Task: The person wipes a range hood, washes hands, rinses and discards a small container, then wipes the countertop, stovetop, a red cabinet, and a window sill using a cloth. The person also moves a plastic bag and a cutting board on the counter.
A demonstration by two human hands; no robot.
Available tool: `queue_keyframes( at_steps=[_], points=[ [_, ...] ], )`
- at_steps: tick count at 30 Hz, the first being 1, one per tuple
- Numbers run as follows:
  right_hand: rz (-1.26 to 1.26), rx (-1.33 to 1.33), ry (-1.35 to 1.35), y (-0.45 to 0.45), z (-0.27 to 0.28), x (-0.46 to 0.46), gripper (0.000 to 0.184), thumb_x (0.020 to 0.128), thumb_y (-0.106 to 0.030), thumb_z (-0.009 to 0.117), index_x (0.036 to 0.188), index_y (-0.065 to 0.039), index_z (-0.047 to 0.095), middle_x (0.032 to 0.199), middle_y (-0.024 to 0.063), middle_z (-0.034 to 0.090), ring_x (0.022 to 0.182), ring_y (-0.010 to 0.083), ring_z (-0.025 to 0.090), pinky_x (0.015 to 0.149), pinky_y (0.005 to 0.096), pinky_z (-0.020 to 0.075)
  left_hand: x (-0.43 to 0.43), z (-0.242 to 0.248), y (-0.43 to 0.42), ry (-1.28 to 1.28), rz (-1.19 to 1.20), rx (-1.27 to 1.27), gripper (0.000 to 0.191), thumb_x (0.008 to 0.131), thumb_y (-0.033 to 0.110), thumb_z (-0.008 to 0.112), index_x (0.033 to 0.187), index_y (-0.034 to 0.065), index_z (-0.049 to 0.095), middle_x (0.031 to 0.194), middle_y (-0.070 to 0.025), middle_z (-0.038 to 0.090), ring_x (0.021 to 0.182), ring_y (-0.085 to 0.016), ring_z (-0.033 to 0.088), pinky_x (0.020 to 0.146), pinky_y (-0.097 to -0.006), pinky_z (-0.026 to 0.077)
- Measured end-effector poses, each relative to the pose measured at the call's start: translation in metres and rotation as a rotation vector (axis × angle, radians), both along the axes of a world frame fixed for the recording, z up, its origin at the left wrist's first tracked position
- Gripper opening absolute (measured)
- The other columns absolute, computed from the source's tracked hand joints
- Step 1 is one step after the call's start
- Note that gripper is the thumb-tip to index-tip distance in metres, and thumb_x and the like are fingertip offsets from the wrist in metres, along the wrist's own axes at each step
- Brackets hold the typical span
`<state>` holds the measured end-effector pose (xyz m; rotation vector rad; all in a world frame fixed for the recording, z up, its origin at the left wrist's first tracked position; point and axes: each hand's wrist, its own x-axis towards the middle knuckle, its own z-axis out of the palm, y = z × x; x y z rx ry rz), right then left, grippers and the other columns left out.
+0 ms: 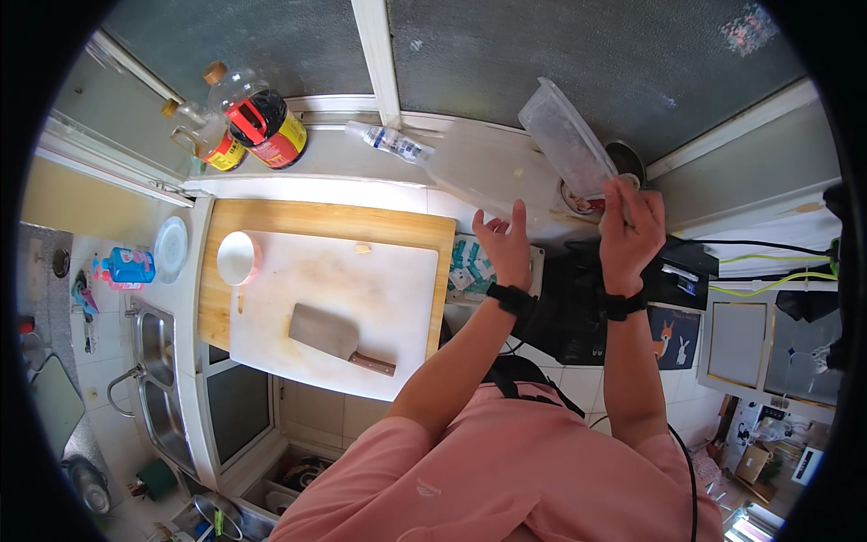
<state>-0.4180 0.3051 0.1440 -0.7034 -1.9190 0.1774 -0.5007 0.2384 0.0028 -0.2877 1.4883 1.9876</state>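
My left hand [504, 251] has its thumb and fingers apart, with nothing visible between them. Just beyond it, a blurred translucent plastic shape [484, 169] lies along the window ledge. The fingers of my right hand [633, 230] are drawn together at the lower end of a tilted clear plastic container [569, 139]. Whether they grip it is hidden. Behind those fingers is a round container [576, 200] with something red and white in it. A cleaver [325, 330] rests on a white cutting board [278, 339], with a small pale piece [363, 248] near the far edge.
Under the white board is a wooden board [325, 211], and a white bowl [237, 259] stands at their left. Sauce bottles [267, 129] and a white tube [389, 141] occupy the ledge. Left is a steel sink [157, 345]; right, a black appliance [569, 305] and cables [758, 246].
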Motion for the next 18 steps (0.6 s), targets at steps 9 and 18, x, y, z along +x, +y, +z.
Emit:
queue_keyframes(
  at_steps=[9, 18],
  points=[
    [-0.008, 0.026, 0.048, 0.009, 0.002, 0.014, 0.014, 0.087, -0.006, 0.079, 0.101, -0.005, 0.077, 0.080, 0.0037, 0.058, 0.069, 0.0165, 0.056, 0.062, 0.0282, 0.0453, -0.006, -0.006, 0.004, 0.051, -0.085, 0.038, 0.099, 0.089, 0.036, 0.080, 0.154, -0.0032, 0.016, 0.124, -0.0129, 0.052, 0.101, -0.017, 0.054, 0.087, -0.0310, 0.050],
    [-0.067, -0.013, 0.017, 0.013, 0.009, 0.025, 0.014, 0.089, -0.008, 0.078, 0.103, -0.005, 0.077, 0.084, 0.0049, 0.063, 0.072, 0.0164, 0.059, 0.065, 0.0291, 0.0468, -0.068, 0.054, -0.008, 1.290, -0.287, -0.305, 0.038, 0.084, 0.010, 0.074, 0.119, 0.0020, 0.060, 0.111, -0.0137, 0.058, 0.094, -0.027, 0.061, 0.081, -0.0383, 0.053]
  ],
)
